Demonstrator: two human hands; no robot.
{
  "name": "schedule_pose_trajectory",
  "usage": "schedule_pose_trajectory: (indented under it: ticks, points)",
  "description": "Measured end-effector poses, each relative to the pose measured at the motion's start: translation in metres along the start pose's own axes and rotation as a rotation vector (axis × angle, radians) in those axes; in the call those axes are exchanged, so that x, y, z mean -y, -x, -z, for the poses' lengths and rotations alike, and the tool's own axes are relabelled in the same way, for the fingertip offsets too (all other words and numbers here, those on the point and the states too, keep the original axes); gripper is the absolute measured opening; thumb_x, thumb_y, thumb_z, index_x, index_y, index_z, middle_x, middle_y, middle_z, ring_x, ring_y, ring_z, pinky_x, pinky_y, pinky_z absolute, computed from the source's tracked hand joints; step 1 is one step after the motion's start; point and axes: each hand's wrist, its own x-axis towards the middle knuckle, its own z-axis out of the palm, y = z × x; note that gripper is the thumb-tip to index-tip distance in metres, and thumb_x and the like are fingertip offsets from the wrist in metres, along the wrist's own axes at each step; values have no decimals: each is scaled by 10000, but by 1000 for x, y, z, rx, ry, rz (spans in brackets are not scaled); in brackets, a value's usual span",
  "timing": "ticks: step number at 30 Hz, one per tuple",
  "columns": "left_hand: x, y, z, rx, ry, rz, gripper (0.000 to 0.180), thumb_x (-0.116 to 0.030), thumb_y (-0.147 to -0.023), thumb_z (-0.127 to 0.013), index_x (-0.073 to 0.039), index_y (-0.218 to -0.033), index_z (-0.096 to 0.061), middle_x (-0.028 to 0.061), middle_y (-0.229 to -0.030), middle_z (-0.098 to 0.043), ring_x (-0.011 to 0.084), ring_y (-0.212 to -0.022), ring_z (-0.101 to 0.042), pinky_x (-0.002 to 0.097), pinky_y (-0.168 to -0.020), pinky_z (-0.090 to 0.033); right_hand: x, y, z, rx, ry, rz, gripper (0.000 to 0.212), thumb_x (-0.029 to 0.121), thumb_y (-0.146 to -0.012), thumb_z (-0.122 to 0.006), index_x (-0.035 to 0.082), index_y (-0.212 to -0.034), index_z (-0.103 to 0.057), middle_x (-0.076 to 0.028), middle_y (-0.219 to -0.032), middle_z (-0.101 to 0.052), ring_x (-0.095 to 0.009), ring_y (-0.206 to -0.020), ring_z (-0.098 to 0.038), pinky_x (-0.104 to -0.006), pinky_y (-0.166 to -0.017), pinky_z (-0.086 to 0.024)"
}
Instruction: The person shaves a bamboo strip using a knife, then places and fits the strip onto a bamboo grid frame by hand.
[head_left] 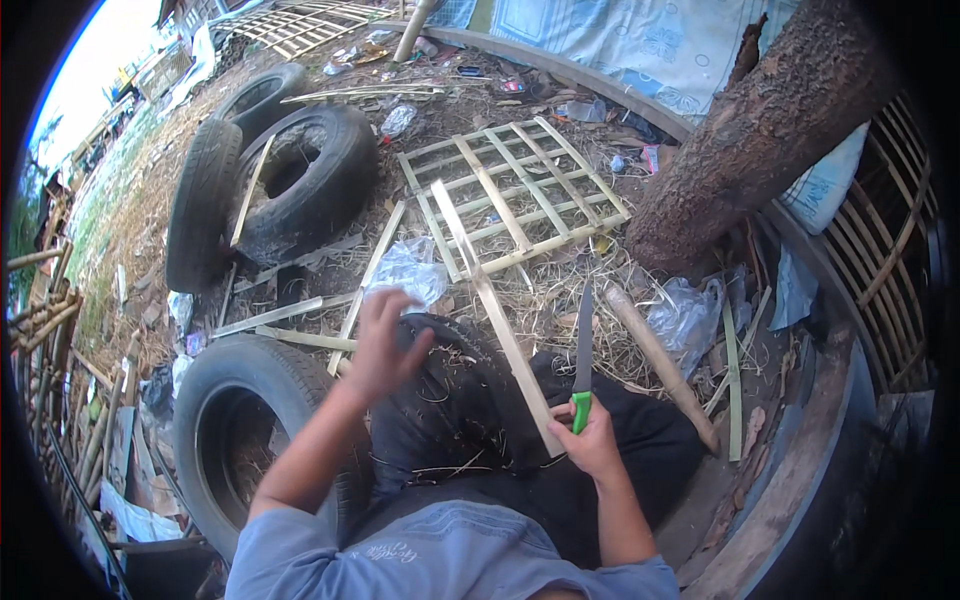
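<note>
Rough brown tree trunk (pixel 770 130) leans in upper right. Three worn black rubber tyres: two (pixel 290 180) upper left, one (pixel 240 430) at the person's left knee. Pale split-bamboo lattice panel (pixel 515 190) lies flat on the straw-littered ground (pixel 560 300) (beyond the knees). Long pale bamboo strip (pixel 490 305) runs from the lattice down across the lap in dark trousers, near end at the right hand. Right hand (pixel 590 440): grip closed on the green handle of a knife with a dark narrow blade (pixel 583 365), blade pointing up and away. Left hand (pixel 385 345): raised over the left knee, fingers loosely curled, holding nothing.
</note>
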Motion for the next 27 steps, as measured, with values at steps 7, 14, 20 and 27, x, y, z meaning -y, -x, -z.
schedule_pose_trajectory:
  ticks: [7, 14, 20, 27]
  points:
    - [49, -104, 26, 721, -673, -404, 929, -303, -626, -832, -217, -1431, -377, 98, -1480, -363, 271, -1423, -253, 518, -1164, -164, 19, 4, 14, 85, 364, 73, 219, 77, -805, -691, -21, -903, -521, -147, -828, -699, -300, -785, -706, -357, -679, -546]
    - [100, -79, 12, 1182, -668, -559, 368, -441, -732, -707, -162, -971, -698, 68, -833, -684, 262, -953, -644, 450, -901, -441, 30, 10, 42, 144, 474, 124, 218, 109, -818, -691, 6, -909, -522, -158, -842, -688, -343, -784, -682, -390, -662, -530]
    - [86, -24, 28, 1181, -230, -253, 207, -269, -816, -655, -73, -801, -589, 163, -684, -612, 372, -669, -630, 470, -605, -503, 44, -18, 68, -92, 759, 372, 177, 74, -821, -654, 0, -948, -555, -194, -857, -639, -381, -794, -648, -424, -664, -513]
    - [33, 47, 29, 957, 78, 249, 227, -266, -966, -490, -44, -973, -442, 225, -680, -573, 454, -677, -584, 519, -604, -449, 17, -49, 47, -506, 709, 355, 171, 36, -847, -598, -5, -996, -525, -225, -853, -637, -394, -798, -653, -465, -652, -515]
